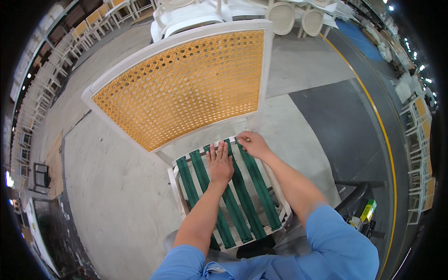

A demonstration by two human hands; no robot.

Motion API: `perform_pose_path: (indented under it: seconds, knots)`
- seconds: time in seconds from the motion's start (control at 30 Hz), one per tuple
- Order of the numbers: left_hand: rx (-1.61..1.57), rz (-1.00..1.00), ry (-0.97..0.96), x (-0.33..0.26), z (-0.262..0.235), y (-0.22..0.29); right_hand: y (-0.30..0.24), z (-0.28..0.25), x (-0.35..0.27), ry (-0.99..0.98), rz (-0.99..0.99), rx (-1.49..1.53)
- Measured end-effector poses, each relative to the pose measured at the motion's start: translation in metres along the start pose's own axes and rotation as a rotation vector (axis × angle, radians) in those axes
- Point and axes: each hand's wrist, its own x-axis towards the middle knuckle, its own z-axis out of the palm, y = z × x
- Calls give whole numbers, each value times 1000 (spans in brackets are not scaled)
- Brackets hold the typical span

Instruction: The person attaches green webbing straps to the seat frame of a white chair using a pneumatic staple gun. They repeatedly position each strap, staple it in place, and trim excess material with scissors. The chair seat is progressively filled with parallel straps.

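Observation:
In front of me stands a white-framed chair; its tall backrest [182,86] is filled with orange-yellow woven cane. Several dark green webbing straps [258,184] run from front to back across the open seat frame [174,184]. My left hand [220,164] lies flat with fingers stretched out over the middle straps, close to the rear seat rail. At the back right corner, my right hand [253,144] has its fingers curled in at the rear end of the rightmost strap. Whatever those fingers pinch is too small or hidden to make out.
White chairs [191,18] and oval-backed pieces [281,18] stand beyond the backrest. Rows of chair frames [35,105] line the left, more [422,154] the far right. A yellow-green box [368,211] lies by my right side near a dark stand [352,198]. A yellow floor line [379,123] curves past.

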Motion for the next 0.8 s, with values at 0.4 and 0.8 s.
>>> perform_pose_path:
  seconds: [0.4,0.8]
  knots:
    - [276,14,-165,0,6,16,60,-295,-512,1215,675,-346]
    - [207,61,-69,7,-3,9,140,-276,-537,798,1185,-484]
